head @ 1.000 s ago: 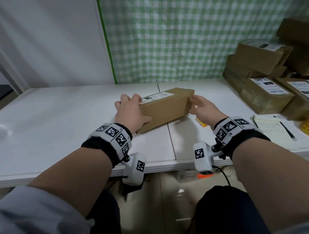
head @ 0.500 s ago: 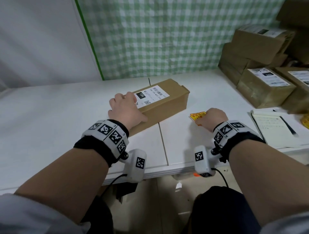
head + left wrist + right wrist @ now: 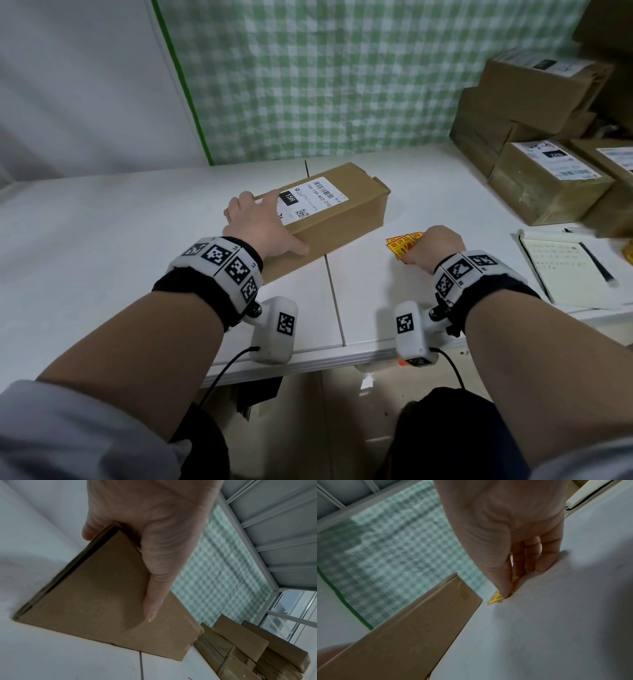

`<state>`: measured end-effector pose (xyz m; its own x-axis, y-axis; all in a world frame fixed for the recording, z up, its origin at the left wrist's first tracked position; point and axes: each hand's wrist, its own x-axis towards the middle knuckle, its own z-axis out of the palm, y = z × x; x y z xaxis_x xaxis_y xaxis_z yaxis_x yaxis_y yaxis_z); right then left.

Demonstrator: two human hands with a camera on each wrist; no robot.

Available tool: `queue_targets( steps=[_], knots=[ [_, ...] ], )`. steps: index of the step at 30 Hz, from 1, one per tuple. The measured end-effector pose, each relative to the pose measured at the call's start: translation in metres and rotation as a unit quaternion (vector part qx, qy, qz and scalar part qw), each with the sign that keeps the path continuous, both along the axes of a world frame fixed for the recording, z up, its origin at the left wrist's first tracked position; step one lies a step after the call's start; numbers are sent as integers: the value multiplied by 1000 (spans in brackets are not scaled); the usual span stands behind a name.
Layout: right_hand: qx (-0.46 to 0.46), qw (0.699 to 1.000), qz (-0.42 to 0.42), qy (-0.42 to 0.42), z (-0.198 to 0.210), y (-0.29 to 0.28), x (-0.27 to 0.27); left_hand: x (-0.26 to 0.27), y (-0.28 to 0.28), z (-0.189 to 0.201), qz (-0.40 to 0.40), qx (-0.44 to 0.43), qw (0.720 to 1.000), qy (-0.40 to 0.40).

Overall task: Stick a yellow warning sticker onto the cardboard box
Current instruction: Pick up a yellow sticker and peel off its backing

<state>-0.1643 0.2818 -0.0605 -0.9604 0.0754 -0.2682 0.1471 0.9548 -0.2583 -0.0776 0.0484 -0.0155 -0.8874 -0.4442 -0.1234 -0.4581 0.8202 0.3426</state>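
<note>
Right hand (image 3: 436, 248) pinches perhaps three stickers (image 3: 403, 244) beside one cardboard box (image 3: 337, 212).

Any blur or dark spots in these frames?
Head: sharp, label on the box readable, far-right edge smeared. Left wrist: dim, hand soft. Right wrist: dim, box blurred, hand shadows the table.

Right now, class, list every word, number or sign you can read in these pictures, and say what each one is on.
"15H": black patch of the white shipping label on the cardboard box.
"15H-159-A03-210": same label, beside the barcode.
Red Chinese characters on the yellow warning stickers: too small to read surely.
Labels on the stacked boxes: blurred.
Notebook handwriting: illegible.
</note>
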Motion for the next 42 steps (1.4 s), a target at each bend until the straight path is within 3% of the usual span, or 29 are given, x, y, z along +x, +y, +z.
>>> queue_targets(
  steps=[12, 29, 37, 42],
  knots=[
    [-14, 1000, -16, -16, 0, 0, 0, 2, -2, -3, -5, -9, 1000, 5],
    [-33, 988, -117, 97, -2, 10, 0, 2, -2, -3, -5, -18, 1000, 5],
    [-90, 984, -118, 93, 10, 25, 7, 7, 1, 0, -11, -24, 1000, 9],
    [-278, 957, -69, 54, 21, 17, 18, 12, -7, 2, -15, -75, 997, -20]
  ],
)
